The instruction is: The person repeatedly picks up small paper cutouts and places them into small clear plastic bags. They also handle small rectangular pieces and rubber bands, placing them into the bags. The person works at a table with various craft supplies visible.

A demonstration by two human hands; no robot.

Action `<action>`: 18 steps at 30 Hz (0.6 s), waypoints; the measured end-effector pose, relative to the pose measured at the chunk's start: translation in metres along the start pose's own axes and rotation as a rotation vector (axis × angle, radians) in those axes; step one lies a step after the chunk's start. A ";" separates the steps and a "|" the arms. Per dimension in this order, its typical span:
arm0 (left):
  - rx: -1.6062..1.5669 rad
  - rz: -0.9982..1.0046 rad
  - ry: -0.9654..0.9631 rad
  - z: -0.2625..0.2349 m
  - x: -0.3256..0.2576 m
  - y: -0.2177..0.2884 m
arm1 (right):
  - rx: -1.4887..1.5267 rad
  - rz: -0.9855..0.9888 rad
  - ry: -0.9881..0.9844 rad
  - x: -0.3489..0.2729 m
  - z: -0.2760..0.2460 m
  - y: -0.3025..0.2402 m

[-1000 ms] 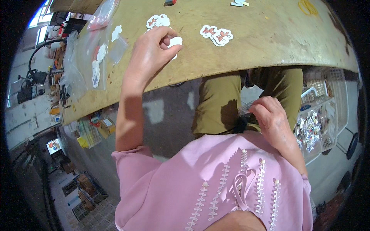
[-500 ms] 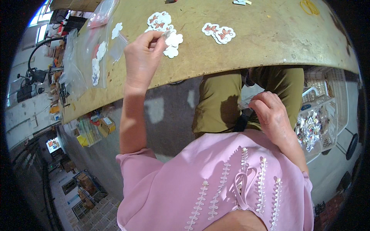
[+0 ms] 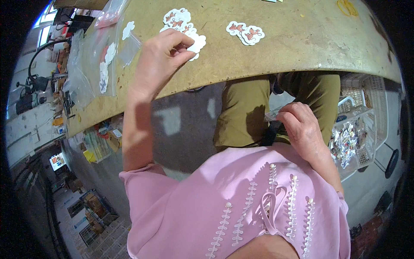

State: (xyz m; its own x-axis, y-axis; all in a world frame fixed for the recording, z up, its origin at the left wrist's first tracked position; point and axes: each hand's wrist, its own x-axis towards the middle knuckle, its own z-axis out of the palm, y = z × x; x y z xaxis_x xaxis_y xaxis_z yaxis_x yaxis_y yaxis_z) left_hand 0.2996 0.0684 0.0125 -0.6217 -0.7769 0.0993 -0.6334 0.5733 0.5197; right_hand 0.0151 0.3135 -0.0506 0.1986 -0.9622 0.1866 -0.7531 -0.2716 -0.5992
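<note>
My left hand (image 3: 166,54) is over the table, its thumb and forefinger closing on the edge of a white scalloped cut-out (image 3: 199,42) at the near end of a loose pile. Other cut-outs in that pile (image 3: 177,18) show reddish-brown figures printed on white. To the right lies a smaller stack of the same printed cut-outs (image 3: 251,34). Above my lap, my right hand (image 3: 302,125) pinches a small clear plastic bag (image 3: 271,115); its fingers hide most of the bag.
Clear plastic bags (image 3: 82,73) and a few white cut-outs (image 3: 105,71) lie at the table's left. A yellow rubber-band bundle (image 3: 346,7) rests at the far right. Beside my right leg stands a white basket (image 3: 375,99) with a tray of small colourful pieces (image 3: 345,144). The table edge (image 3: 276,74) crosses above my knees.
My left hand has shifted slightly, its fingertips moving right and down onto the near white cut-out. My right hand stays nearly in place with the bag.
</note>
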 end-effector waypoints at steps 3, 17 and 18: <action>-0.045 -0.023 -0.063 -0.006 0.005 -0.002 | 0.005 0.003 -0.007 0.000 0.001 0.001; 0.157 0.076 0.190 0.010 0.002 0.003 | -0.015 -0.080 0.095 -0.001 -0.002 0.004; 0.189 0.073 0.249 0.013 0.000 0.005 | -0.032 -0.112 0.133 -0.002 0.001 0.008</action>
State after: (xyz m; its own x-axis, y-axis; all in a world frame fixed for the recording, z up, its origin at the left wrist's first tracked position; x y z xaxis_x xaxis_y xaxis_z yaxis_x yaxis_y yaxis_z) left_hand 0.2903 0.0742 0.0040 -0.5513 -0.7584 0.3476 -0.6800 0.6499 0.3394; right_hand 0.0091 0.3128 -0.0563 0.1993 -0.9139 0.3535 -0.7511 -0.3742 -0.5439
